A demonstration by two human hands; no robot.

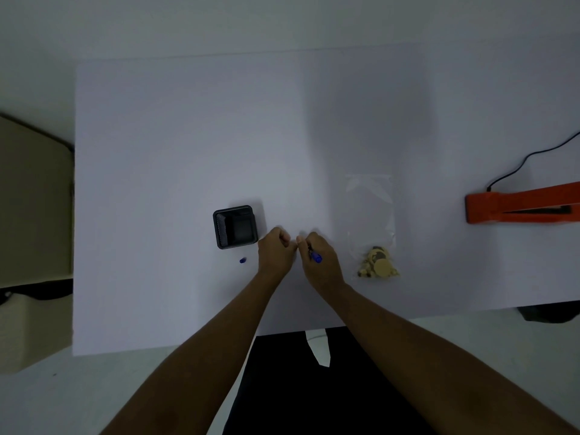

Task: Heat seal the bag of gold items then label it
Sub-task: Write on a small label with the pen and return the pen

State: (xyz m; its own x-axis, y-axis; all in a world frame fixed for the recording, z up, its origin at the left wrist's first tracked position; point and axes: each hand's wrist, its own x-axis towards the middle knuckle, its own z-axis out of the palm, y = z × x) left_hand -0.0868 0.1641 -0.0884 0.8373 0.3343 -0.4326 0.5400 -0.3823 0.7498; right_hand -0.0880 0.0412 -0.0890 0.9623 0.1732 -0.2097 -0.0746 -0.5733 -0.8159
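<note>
A clear plastic bag (372, 215) lies flat on the white table, right of centre, with gold items (378, 266) bunched at its near end. My right hand (320, 262) is just left of the bag, closed around a blue pen (315, 256). My left hand (276, 251) is beside it with fingers curled, fingertips almost meeting the right hand's; whether a white label is pinched there I cannot tell. A small blue pen cap (242, 260) lies on the table left of my left hand.
A black square tray (235, 227) sits just left of my hands. An orange heat sealer (522, 204) with a black cable (527, 158) rests at the right edge. The white table surface (188, 136) stretches far beyond. A beige box (31, 199) stands at left.
</note>
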